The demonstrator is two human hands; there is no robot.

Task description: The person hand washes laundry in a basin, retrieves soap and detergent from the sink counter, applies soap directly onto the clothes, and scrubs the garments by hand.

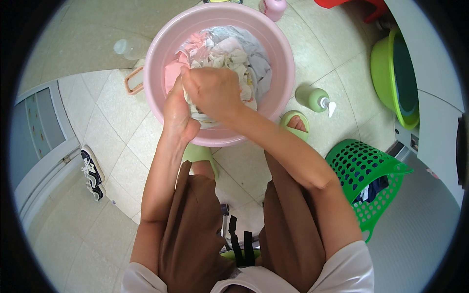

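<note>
A round pink plastic basin (282,91) on the tiled floor holds wet laundry: a pink garment (174,73), a pale grey cloth (261,69) and a cream printed garment (240,69). My left hand (179,110) and my right hand (212,91) meet over the near left part of the basin. Between them is part of the cream cloth, which hangs down under my right hand. My right hand is curled into a fist around it. The fingers of my left hand are partly hidden behind the cloth and my right hand.
A green pump bottle (318,99) stands right of the basin, a pink bottle (274,8) beyond it. A brush (135,81) and a clear bottle (126,47) are at left. A green laundry basket (357,161), a lime basin (383,73) and dark sneakers (91,168) lie farther out.
</note>
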